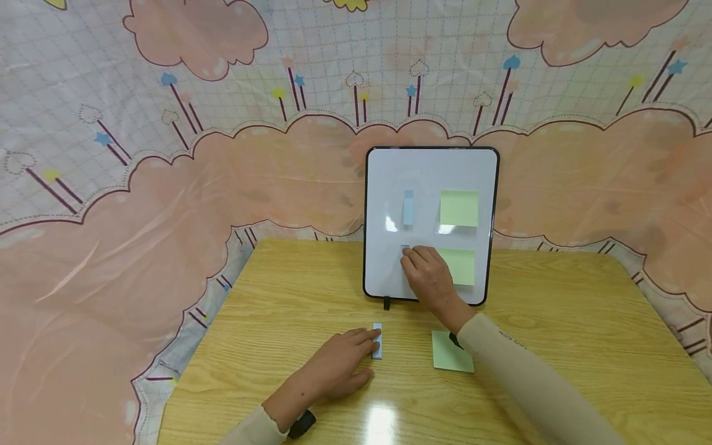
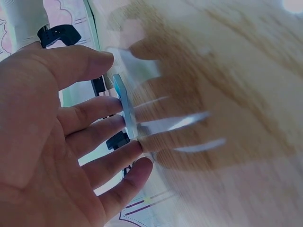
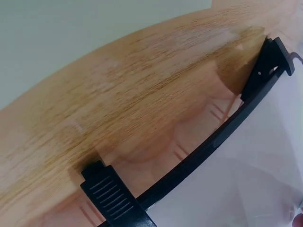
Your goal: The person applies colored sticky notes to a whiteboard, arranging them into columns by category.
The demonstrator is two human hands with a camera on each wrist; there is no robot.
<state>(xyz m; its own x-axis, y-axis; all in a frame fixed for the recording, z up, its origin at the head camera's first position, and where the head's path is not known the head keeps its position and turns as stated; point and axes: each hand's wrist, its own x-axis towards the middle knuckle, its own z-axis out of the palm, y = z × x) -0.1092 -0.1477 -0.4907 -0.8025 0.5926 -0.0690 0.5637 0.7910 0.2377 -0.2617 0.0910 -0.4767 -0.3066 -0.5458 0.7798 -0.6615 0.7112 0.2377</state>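
Observation:
A whiteboard (image 1: 384, 272) with a black frame stands upright at the back of the table. My right hand (image 1: 431, 275) is at its lower left, pinching the top of a small blue sticky strip (image 1: 405, 247) against the board; the hand hides the rest. Above it another blue strip (image 1: 408, 208) is stuck on. On the table, the straight fingers of my left hand (image 1: 346, 363) touch a narrow blue sticky note pad (image 1: 377, 326). The left wrist view shows those fingertips against the edge of the pad (image 2: 124, 101).
Two green sticky notes (image 1: 458, 208) hang on the board's right half, one above the other. A green note pad (image 1: 452, 355) lies on the table beneath my right forearm. Black feet (image 3: 111, 196) prop up the board. A patterned curtain (image 1: 300, 179) surrounds the wooden table (image 1: 278, 290).

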